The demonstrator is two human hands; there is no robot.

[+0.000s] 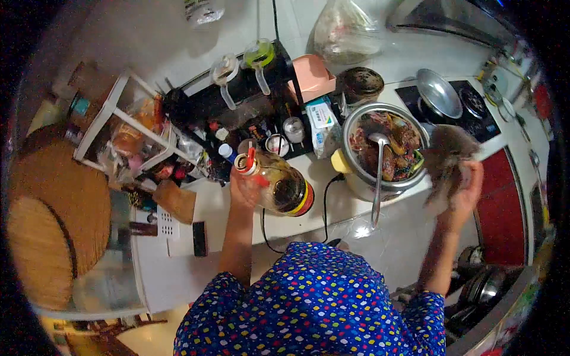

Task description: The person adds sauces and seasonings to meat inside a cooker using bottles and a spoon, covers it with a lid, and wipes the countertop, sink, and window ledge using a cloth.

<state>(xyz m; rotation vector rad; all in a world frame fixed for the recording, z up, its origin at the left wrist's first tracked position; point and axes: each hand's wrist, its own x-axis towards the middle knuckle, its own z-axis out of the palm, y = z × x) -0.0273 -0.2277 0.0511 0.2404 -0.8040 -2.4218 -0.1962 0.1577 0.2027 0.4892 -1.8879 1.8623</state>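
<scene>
My left hand [240, 188] is closed around a large clear plastic bottle [290, 188] with dark liquid inside and a red cap piece at its neck. The bottle is tilted over the counter edge, neck toward the left. On the right, my right hand [468, 187] grips a greyish-brown cloth [446, 163], which is smeared by motion. Between my hands stands an electric cooking pot [362, 185] with a yellow handle, holding dark chunks of food [389, 157]. A metal spoon [379, 172] rests in it, its handle hanging over the near rim.
Behind the pot are a white-blue packet [323, 126], a pink bin [313, 77] and a dark round pot [363, 85]. A metal pan [438, 95] sits on the cooktop [490, 124]. Left are a shelf rack [110, 113], seasoning jars [293, 129] and a phone [200, 238]. A black cord crosses the counter.
</scene>
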